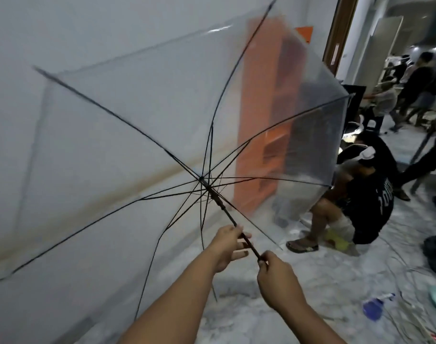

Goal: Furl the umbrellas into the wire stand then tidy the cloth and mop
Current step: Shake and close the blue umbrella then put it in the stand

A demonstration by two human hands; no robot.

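1. Head view: the umbrella point(162, 115) stood fully open, its clear canopy spread toward the wall point(50, 45) and its shaft slanting down to the person's hands, probably so the ribs had free room to fold.
2. The right hand point(274, 276) was closed around the lower end of the shaft, most likely to steady it as an anchor.
3. The left hand point(230, 244) sat higher on the shaft, thumb and fingers loosely round it and some fingers extended; it seemed placed to reach the runner point(213, 192), which was still up near the hub.
4. Furling had therefore not begun, by the look of it.
5. An orange shelf point(264, 120) showed through the canopy, and a crouching person point(368, 194) was just past its edge.
6. No wire stand, cloth or mop could be made out; a blue object point(373, 307) on the floor was too blurred to name.
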